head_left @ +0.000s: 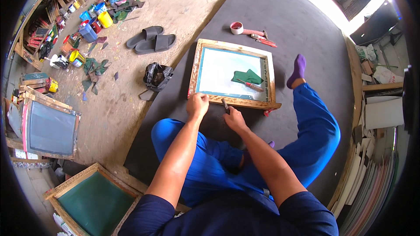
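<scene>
On the black mat lies a wooden screen-printing frame point(245, 102) with white mesh point(216, 67) edged in blue. My left hand point(197, 105) is closed in a pinch at its near left corner; whatever the fingers grip is hidden. My right hand point(236, 119) grips a slim dark tool point(225, 105), whose tip meets the near rail; its exact kind is unclear. Within the frame are a dark green scrap point(248, 77) and a red-handled tool point(252, 86). A bit of red material point(268, 112) pokes out below the near right corner.
Beyond the frame are a tape roll point(236, 27), a red-handled hammer point(256, 32) and red cutters point(266, 41). Left of the mat stand a black bag point(157, 77), slippers point(156, 43) and several paint pots point(105, 19). A green-mesh frame point(96, 201) leans at lower left.
</scene>
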{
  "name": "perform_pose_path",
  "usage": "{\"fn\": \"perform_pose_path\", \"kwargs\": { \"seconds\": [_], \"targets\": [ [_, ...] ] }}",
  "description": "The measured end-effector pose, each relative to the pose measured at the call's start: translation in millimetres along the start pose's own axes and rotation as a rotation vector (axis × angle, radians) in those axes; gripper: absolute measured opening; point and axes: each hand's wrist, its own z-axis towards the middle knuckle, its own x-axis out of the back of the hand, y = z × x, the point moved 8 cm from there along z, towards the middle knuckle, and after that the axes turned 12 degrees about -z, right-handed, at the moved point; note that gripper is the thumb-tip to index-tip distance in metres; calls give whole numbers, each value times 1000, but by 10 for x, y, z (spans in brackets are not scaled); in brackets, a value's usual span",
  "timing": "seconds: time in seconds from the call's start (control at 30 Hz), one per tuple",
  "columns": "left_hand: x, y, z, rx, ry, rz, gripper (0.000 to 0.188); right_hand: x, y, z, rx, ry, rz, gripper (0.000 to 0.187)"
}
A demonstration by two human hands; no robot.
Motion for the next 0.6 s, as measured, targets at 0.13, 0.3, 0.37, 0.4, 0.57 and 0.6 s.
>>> {"fn": "perform_pose_path", "kwargs": {
  "seconds": [0.13,0.3,0.37,0.4,0.57,0.6],
  "targets": [
    [308,-211,118,-70,279,59,38,211,210,-32,12,202,126,45],
    [110,-817,275,172,179,-193,39,148,753,255,-88,268,347,44],
    [171,-834,264,200,151,-206,35,188,640,146,-202,196,450,41],
    [180,-791,238,215,140,-176,32,204,683,125,-208,207,479,41],
    [-39,-611,76,237,39,-318,33,387,772,190,-216,205,450,40],
    [-163,-595,66,210,13,-340,34,377,879,285,-185,168,427,41]
  ]
}}
